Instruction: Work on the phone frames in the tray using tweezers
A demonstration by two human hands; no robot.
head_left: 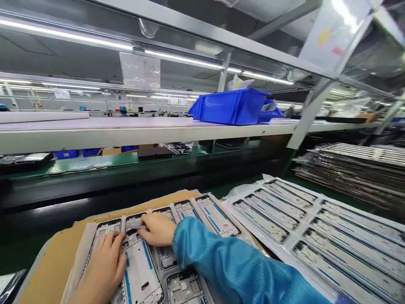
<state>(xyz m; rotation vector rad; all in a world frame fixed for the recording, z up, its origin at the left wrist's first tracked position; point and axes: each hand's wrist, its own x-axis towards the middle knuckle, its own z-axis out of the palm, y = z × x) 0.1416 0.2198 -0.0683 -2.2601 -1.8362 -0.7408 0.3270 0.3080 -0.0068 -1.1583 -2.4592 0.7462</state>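
The phone mid-frame (139, 266) lay right under the person's fingertips, its long axis running away from the body with the far end leaning slightly left. Both hands were at it: the right hand (158, 229) was over its far end, coming in from the right, and the left hand (106, 264) lay along its left edge, partly covering a neighbouring frame. The left fingers were slightly bent and a little apart, tips down near that edge. The right thumb and forefinger came close together beside a thin grey piece (134, 226); whether they pinched it could not be told. Blue strips (147, 255) ran lengthwise on the mid-frame.

Around the mid-frame, a moulded tray (82, 249) held more such frames, some to its right, partly behind the blue sleeve (221, 261). Brown cardboard (44, 257) showed left of it. Farther right of the mid-frame, a second tray (303, 228) held frames in two rows, and beyond that rose a stack of trays (351, 173). Above and beyond the mid-frame, a blue bin (234, 107) stood on a shelf (142, 137), clear plastic (236, 82) showing above its rim.
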